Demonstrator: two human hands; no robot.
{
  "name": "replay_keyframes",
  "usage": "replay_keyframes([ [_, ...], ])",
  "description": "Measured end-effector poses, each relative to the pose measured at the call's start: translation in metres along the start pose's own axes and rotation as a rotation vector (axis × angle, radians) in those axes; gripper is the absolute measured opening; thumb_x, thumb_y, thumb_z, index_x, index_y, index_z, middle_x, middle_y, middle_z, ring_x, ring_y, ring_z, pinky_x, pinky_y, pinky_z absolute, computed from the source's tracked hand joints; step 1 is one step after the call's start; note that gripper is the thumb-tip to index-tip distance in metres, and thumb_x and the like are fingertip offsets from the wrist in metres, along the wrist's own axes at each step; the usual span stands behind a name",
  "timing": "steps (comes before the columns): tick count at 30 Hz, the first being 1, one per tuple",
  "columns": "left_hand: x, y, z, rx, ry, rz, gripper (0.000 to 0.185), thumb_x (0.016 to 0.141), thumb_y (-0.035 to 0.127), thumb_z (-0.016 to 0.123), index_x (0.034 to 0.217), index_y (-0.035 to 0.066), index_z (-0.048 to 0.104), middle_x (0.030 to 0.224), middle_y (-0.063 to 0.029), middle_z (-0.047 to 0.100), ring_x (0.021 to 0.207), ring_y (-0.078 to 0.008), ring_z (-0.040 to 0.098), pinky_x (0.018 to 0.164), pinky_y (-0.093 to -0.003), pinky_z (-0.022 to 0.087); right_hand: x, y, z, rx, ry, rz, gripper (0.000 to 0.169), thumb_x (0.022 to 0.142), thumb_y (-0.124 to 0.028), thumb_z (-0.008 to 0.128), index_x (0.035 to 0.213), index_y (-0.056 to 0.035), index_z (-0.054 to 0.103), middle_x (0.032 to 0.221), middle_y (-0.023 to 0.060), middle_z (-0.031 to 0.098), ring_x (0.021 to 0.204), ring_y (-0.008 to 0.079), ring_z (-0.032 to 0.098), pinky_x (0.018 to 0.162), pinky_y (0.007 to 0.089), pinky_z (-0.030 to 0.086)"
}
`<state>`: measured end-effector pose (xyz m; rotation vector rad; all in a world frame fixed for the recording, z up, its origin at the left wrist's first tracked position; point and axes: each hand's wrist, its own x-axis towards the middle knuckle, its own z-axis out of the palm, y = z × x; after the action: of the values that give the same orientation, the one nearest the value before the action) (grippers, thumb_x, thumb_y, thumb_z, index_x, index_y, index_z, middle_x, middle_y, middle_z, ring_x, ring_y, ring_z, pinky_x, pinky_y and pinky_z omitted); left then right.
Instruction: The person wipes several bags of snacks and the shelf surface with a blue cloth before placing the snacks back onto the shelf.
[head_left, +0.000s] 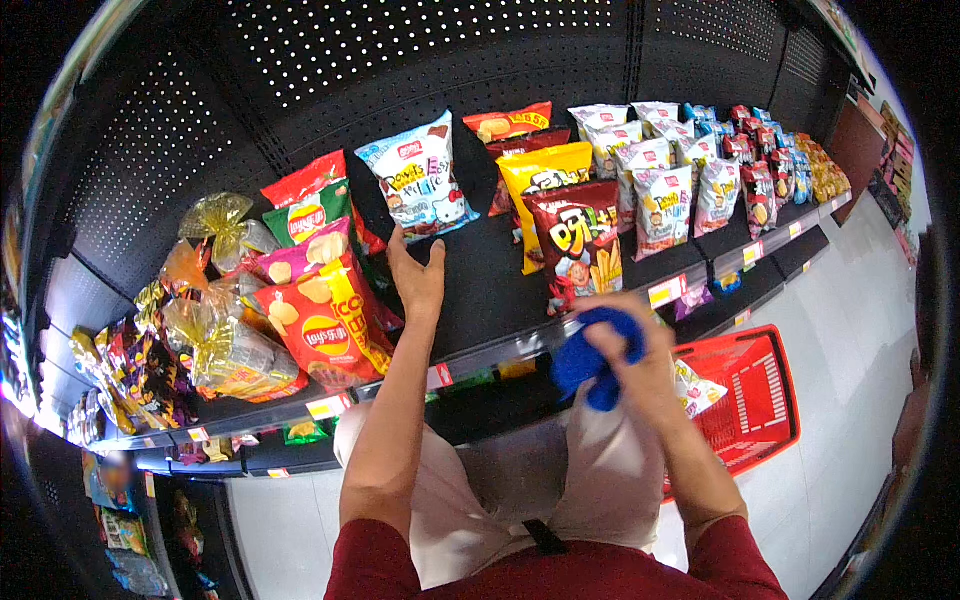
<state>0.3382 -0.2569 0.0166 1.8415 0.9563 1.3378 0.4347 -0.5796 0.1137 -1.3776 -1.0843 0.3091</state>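
A white and light-blue snack bag (415, 176) stands slightly tilted on the black shelf (465, 300). My left hand (420, 277) is at its lower edge, thumb and fingers apart; the fingertips meet or overlap the bag's bottom left. My right hand (649, 352), blurred, grips a bunched blue cloth (581, 356) just off the shelf's front edge. Close above that hand stands a dark brown snack bag (577, 240), with a yellow snack bag (517, 187) behind it. Red and green Lay's chip bags (322, 330) lean in a row left of my left arm.
White snack bags (660, 206) and smaller packets (780, 161) fill the shelf's right. Clear-wrapped bundles with gold ties (225, 337) stand at left. A red shopping basket (784, 405) holding a snack bag (697, 388) is on the floor. A lower shelf (465, 412) runs underneath.
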Motion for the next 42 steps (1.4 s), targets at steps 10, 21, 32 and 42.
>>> replay_keyframes([
  [10,0.066,-0.029,0.039,0.034,0.096,-0.105,0.109,0.070,0.021,0.091,0.153,-0.010,0.027,0.145,-0.0301,0.049,0.130,-0.0373,0.054,0.109,-0.0389,0.044,-0.014,0.101,0.082,0.288,-0.251,0.317,0.027,0.100,-0.026,0.067,0.116,-0.0042,0.067,0.105,0.0076,0.071,0.098,0.0128,0.065,0.090,0.0295,0.051],
  [21,0.098,-0.100,0.033,0.037,-0.069,-0.133,0.091,0.059,0.025,0.100,0.130,-0.007,0.053,0.126,-0.0187,0.066,0.109,-0.0244,0.067,0.094,-0.0360,0.053,-0.011,0.101,0.080,0.299,-0.266,0.385,0.035,0.100,-0.035,0.066,0.116,-0.0046,0.068,0.097,0.0081,0.071,0.091,0.0140,0.066,0.085,0.0304,0.052],
  [32,0.052,-0.031,0.013,-0.353,-0.330,-0.255,0.073,0.070,0.019,0.093,0.131,0.000,0.057,0.119,-0.0118,0.071,0.104,-0.0196,0.068,0.095,-0.0324,0.051,-0.020,0.135,0.086,0.207,-0.291,0.389,0.045,0.100,-0.046,0.063,0.119,-0.0048,0.067,0.102,0.0132,0.072,0.094,0.0203,0.067,0.087,0.0354,0.052],
  [42,-0.024,0.019,-0.042,-0.108,-0.186,-0.009,0.048,0.075,0.015,0.088,0.110,-0.003,0.059,0.100,-0.0142,0.073,0.090,-0.0190,0.070,0.082,-0.0335,0.055,-0.035,0.141,0.085,0.168,-0.470,0.230,0.047,0.099,-0.027,0.064,0.140,-0.0070,0.055,0.127,0.0155,0.066,0.114,0.0264,0.063,0.104,0.0368,0.046],
])
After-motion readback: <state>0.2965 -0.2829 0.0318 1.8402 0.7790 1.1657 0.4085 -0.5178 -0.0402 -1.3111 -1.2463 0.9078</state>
